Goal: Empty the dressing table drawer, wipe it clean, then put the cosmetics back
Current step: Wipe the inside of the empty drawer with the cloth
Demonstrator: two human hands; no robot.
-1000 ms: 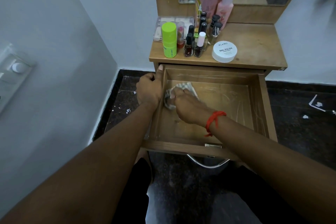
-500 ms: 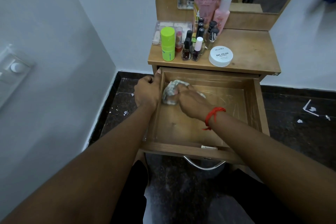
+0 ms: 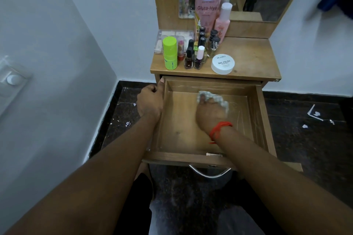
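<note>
Two bare hands work at the pulled-out drawer (image 3: 257,124) of a wooden dressing table. Left hand (image 3: 150,101) sits on the drawer's left wall near its back corner, fingers curled shut around the top edge of that wall, thumb pointing toward the surface above. Right hand (image 3: 210,112) is down inside the drawer, toward the back wall and a little right of the middle, fingers pressed together over a crumpled pale cloth (image 3: 214,98) that it holds against the drawer bottom; the hand is blurred. A red thread (image 3: 219,129) is tied round the right wrist. Apart from the hand and cloth, the drawer bottom shows bare wood, with a glossy film along its right side.

The cosmetics stand on the surface (image 3: 252,59) above the drawer, gathered toward its left half. At the front left corner is a lime-green bottle (image 3: 170,52), just beside it dark nail polish bottles (image 3: 194,57), and a flat white jar (image 3: 223,64) marked "nail polish" near the front edge at the middle. Behind them a tall pink Vaseline tube (image 3: 208,4) and a pink bottle with a white cap (image 3: 222,21) lean against the mirror frame, with a clear plastic case (image 3: 172,37) at the back left.
</note>
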